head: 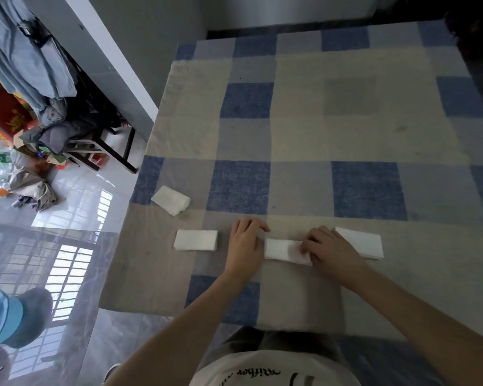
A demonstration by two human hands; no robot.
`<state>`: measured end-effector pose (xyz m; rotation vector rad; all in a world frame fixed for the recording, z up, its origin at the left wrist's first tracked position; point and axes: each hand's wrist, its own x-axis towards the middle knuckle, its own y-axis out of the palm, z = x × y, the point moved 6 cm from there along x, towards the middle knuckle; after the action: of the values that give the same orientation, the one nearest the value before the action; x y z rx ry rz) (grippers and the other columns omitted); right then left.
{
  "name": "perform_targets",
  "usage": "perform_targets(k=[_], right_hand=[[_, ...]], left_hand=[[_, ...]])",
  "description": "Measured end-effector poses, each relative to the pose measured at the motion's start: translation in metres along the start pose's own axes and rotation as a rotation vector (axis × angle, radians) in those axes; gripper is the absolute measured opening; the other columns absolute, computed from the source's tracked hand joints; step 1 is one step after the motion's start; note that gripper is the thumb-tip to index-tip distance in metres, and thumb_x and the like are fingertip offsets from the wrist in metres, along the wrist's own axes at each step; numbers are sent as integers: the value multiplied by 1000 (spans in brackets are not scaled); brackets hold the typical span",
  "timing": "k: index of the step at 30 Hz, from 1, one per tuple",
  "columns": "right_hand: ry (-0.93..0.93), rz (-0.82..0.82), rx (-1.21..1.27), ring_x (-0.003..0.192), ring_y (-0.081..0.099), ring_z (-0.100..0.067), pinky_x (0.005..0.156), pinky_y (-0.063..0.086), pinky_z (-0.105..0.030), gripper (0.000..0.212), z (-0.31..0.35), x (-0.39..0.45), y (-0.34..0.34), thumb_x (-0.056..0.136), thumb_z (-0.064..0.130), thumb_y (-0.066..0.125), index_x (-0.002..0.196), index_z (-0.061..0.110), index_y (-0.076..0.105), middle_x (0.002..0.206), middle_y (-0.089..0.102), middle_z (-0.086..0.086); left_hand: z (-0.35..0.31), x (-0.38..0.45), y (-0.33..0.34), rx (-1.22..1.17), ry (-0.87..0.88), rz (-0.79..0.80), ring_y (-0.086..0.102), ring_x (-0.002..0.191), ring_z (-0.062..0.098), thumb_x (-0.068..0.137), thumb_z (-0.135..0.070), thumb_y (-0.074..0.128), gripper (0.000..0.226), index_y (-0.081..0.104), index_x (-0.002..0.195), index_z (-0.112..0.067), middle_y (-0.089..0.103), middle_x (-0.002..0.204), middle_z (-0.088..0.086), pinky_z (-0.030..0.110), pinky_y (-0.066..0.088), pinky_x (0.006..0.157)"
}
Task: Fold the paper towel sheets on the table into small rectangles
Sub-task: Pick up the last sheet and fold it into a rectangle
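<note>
- Checked cloth (299,129) in blue, grey and cream covers the table, and every sheet I am working with lies on its near part.
- Taking the half-folded paper towel (286,250) in front of me as the landmark — it is a white strip lying crosswise on a grey-beige square of the cloth, between my two hands.
- My left hand (246,246) rests palm down at the strip's left end; the fingers are loosely curled and close together, their tips on the cloth just beyond the strip's far left corner. Whether the heel of that hand presses the paper itself I cannot tell.
- My right hand (332,250) lies over the strip's right end, fingers bent and drawn together, the tips pressing down on the paper there. I cannot see if any edge is nipped between thumb and finger.
- Just to the right of the strip, partly hidden behind my right hand, lies a folded white sheet (363,242) — flat, a larger rectangle.
- To the left of the strip, past my left hand and apart from it, lies a small folded rectangle (195,240).
- Farther left and farther from me than the strip, near the table's left edge, sits a third folded piece (170,200), turned at an angle.
- Both my forearms are bare and reach in from the near edge toward the strip.
</note>
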<state>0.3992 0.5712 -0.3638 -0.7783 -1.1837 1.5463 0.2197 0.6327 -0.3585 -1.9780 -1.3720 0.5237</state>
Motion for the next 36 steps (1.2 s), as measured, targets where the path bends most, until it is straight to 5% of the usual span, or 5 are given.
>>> perform_targets(k=[7,14,18,22,36], right_hand=[[2,-10,-35,81,46,-17,58,43,-30,12,0,-2,-1,70,17,59,80,21,65,83,58,2],[78,-56,-92,81,54,-18,66,39,-31,30,1,-9,-9,71,22,43,77,24,72,82,66,7],[292,-174,91,113,51,-23,94,37,-31,45,26,-7,-11,87,24,40,125,7,58,125,59,-10],[290,-33,109,146,13,-20,117,12,-39,63,66,-2,27,96,37,28,151,9,15,158,18,-9],[427,168,-66,144,19,-23,116,15,-41,68,29,-26,46,98,51,24,149,6,20,155,26,-13]], left_hand=[[-39,-39,51,310,303,340,27,141,20,79,-13,27,62,40,140,-13,39,148,3,38,21,118],[-11,-45,66,572,210,420,13,145,20,96,-37,34,56,31,148,-16,29,156,1,55,21,112],[-13,-47,74,583,190,473,-25,144,19,100,-48,15,63,-1,154,-20,-7,162,1,56,-8,115],[-15,-49,74,788,250,604,-40,137,28,96,-47,39,88,-28,146,-19,-39,152,7,57,-19,111],[1,-44,50,491,222,527,-28,142,7,100,-44,16,63,-10,152,-21,-24,156,-10,50,-16,115]])
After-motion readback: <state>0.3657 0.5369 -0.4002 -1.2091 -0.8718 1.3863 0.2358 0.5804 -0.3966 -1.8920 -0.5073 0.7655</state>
